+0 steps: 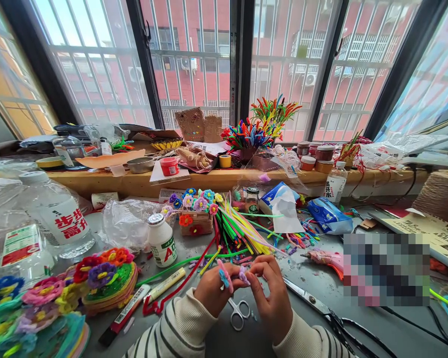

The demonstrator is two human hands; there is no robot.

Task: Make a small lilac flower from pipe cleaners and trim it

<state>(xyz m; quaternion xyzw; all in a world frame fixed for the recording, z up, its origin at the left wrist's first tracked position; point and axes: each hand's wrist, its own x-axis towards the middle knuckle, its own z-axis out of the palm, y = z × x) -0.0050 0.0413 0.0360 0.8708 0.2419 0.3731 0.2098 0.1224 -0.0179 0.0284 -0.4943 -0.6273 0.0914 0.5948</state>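
My left hand and my right hand meet low in the middle, over the grey table. Both are pinched on one small pink, blue and purple pipe-cleaner flower, fingers curled tightly around it. Small scissors lie on the table just below my hands. A bundle of coloured pipe cleaners fans out just beyond my fingers. My sleeves are striped cream and black.
Finished pipe-cleaner flower coasters pile up at the left beside large water bottles. A small white bottle, a pink glue gun, large scissors and a flower basket surround my hands. A cluttered wooden shelf runs below the windows.
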